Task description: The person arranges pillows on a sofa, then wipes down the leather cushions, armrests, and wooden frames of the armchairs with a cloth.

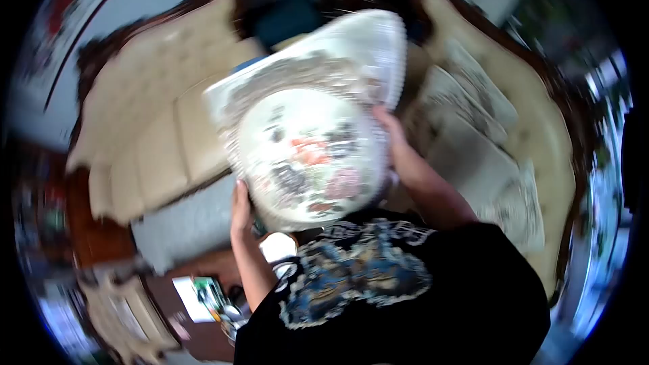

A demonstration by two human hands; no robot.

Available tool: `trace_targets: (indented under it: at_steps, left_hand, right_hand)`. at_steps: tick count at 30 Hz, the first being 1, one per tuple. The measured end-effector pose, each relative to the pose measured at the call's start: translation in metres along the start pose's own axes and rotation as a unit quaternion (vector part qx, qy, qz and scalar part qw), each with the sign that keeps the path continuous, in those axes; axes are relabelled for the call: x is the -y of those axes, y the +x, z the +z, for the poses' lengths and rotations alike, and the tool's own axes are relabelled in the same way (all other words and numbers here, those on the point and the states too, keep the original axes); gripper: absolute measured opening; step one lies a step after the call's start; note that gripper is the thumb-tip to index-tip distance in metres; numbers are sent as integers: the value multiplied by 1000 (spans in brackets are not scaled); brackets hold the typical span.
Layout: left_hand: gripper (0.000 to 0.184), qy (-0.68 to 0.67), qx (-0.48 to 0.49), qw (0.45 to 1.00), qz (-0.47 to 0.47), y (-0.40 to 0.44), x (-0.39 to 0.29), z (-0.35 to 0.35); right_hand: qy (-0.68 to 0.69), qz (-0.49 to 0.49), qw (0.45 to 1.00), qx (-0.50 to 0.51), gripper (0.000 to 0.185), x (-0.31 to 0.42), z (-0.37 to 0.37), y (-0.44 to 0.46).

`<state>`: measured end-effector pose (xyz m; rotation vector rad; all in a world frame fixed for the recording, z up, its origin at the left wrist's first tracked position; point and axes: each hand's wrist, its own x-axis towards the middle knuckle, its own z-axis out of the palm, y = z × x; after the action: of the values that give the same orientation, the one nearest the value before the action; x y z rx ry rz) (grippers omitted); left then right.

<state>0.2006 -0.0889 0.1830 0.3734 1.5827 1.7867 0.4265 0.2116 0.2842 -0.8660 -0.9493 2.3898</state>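
Note:
A cream cushion [307, 155] with a round floral panel in orange, pink and grey is held up in front of my chest. Behind its top edge juts the pale corner of what looks like a second cushion [382, 47]. My left hand [241, 209] grips the lower left edge, its fingers partly hidden behind the fabric. On the right side, my right hand [391, 132] is closed around the edge of the cushions. Motion blurs the cushions and both hands.
A tufted cream sofa [152, 94] with carved dark wood stands at left. Another sofa [541, 135] at right holds several patterned cushions [473, 155]. Papers [197, 299] and small objects lie on a brown table [162, 290] at lower left, beside a carved chair [125, 318].

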Motion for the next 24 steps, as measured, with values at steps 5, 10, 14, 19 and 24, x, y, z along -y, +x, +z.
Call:
trace_targets:
  at_steps: [5, 10, 14, 19, 24]
  left_hand:
    - [70, -173, -44, 974, -137, 15, 1, 42]
    - [70, -175, -64, 973, -133, 7, -18, 49]
    - [61, -129, -115, 980, -100, 13, -21, 43]
    - [51, -33, -196, 979, -54, 4, -29, 21]
    - [46, -47, -269, 959, -76, -41, -40, -6]
  right_hand:
    - [-174, 74, 981, -41, 77, -7, -56, 35]
    - [-580, 15, 814, 13, 84, -32, -172, 32]
    - [-667, 44, 683, -295, 92, -41, -371, 47]
    - [-863, 171, 322, -349, 54, 51, -554, 29]
    - [-736, 258, 468, -416, 125, 123, -493, -48]
